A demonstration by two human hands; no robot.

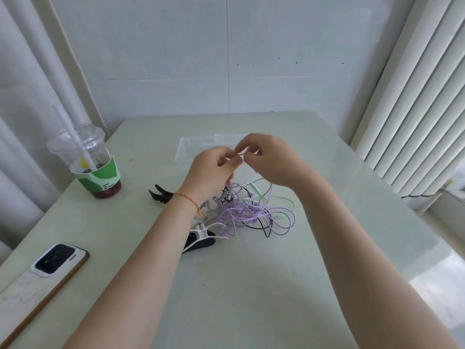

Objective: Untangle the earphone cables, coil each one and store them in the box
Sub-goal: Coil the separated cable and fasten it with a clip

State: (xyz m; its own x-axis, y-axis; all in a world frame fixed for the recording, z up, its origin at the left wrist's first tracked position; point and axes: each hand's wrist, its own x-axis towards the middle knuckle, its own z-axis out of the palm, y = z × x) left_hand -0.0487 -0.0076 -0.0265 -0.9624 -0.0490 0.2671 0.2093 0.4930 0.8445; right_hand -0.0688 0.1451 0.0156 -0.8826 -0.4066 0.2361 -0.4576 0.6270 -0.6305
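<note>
Hands meet above the tangled cables (247, 210) at the table (251, 285) centre, left hand (211, 170) and right hand (269, 157) both pinching 1 short strand running left-right between them, box (186, 149) just behind toward the far edge.
</note>
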